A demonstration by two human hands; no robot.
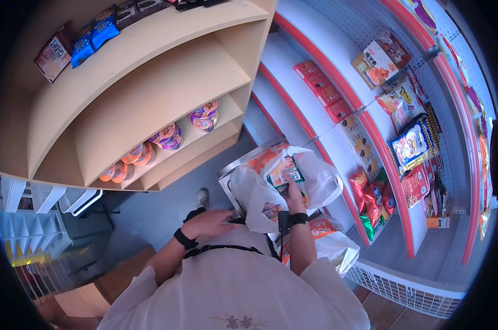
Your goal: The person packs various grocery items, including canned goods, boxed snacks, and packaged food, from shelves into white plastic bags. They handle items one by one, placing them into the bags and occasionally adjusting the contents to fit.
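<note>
My right hand reaches into an open white plastic bag, its fingers on a green-edged snack packet. The bag rests on a metal-edged stand or cart and holds other colourful packets, partly hidden by its folds. My left hand is in front of my waist, fingers apart, with nothing in it. A second plastic bag with orange print lies below, beside my right forearm. Both wrists wear black bands.
A wooden shelf unit with cup-shaped packages stands at the left. Red-edged white shelves at the right hold red boxes, snack bags and a blue packet. A white wire basket is at lower right.
</note>
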